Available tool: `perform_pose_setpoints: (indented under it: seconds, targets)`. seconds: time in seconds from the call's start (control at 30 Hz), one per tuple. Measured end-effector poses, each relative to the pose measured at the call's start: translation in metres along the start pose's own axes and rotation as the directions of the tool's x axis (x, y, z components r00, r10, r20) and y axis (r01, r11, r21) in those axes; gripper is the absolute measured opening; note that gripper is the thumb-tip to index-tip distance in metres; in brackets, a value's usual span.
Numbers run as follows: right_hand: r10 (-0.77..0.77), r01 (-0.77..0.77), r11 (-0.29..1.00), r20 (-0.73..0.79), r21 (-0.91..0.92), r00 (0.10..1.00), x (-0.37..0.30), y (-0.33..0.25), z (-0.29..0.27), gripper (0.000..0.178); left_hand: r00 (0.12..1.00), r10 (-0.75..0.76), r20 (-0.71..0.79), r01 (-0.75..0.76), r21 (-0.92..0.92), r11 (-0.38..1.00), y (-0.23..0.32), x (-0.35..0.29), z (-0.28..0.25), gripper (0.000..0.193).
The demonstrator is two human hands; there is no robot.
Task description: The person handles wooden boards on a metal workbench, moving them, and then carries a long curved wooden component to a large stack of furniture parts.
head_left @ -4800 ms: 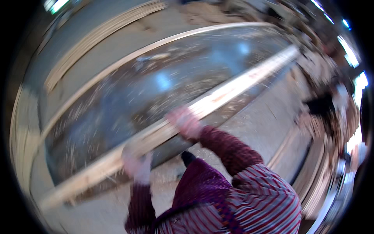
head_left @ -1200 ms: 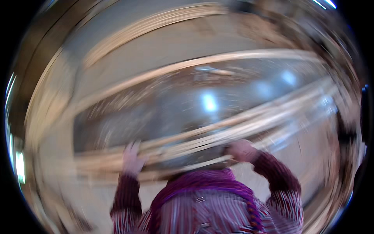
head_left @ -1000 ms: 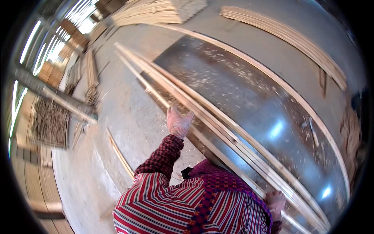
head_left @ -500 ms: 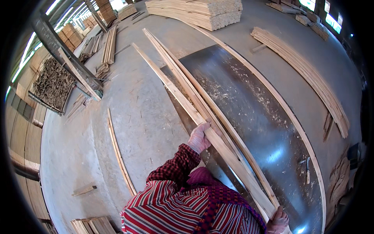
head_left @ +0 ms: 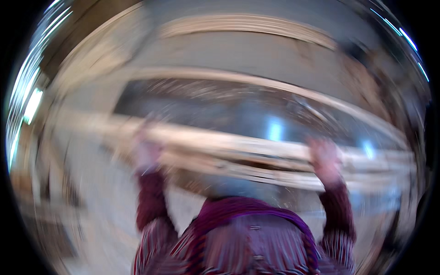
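The view is smeared by motion. Long pale wooden strips (head_left: 215, 140) lie side by side across the near part of a dark, shiny tabletop (head_left: 201, 103). My left hand (head_left: 149, 149) overlaps the strips toward their left end. Farther right, my right hand (head_left: 325, 160) reaches over the same strips, its fingertips at the far one. Both sets of fingers are too blurred to show whether they grip the wood or only touch it. Narrow dark gaps separate some strips between my hands.
A pale wooden edging (head_left: 229, 75) runs along the tabletop's far side. A light-handled tool (head_left: 316, 110) lies on the table toward the right. Beyond, a stack of long boards (head_left: 247, 23) rests on the grey floor. Wood chips speckle the table.
My view has swung right, so the strips now run across it instead of away from me. My right hand has moved from the strip's near end to farther along the wood.
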State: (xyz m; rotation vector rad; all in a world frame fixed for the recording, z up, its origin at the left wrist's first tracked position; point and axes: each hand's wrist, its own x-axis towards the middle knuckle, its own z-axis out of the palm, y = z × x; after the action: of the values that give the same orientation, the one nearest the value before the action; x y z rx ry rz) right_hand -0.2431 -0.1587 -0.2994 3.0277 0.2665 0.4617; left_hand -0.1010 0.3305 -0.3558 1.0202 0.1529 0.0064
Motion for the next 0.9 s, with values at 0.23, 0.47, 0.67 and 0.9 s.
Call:
perform_pose_setpoints:
  seconds: [0.23, 0.47, 0.67, 0.9]
  targets:
    - [-0.157, 0.139, 0.985, -0.198, -0.102, 0.968, 0.053, 0.012, 0.007, 0.038, 0.445, 0.575, 0.687, -0.266, 0.715, -0.647, 0.069, -0.033, -0.018, 0.066]
    - [-0.053, 0.051, 0.998, 0.079, 0.023, 0.995, 0.088, 0.004, 0.011, 0.034, 0.742, 0.280, 0.609, -0.296, 0.672, -0.679, 0.101, 0.067, -0.063, 0.054]
    - [0.104, -0.098, 0.995, 0.374, -0.035, 0.921, 0.138, 0.037, -0.024, 0.041, 0.847, 0.128, 0.516, -0.320, 0.687, -0.652, 0.102, 0.139, -0.032, 0.049]
    - [0.258, -0.279, 0.958, 0.215, 0.071, 0.942, 0.198, 0.088, -0.035, 0.048, 0.646, 0.180, 0.742, -0.645, 0.657, -0.390, 0.142, 0.254, -0.013, 0.069]
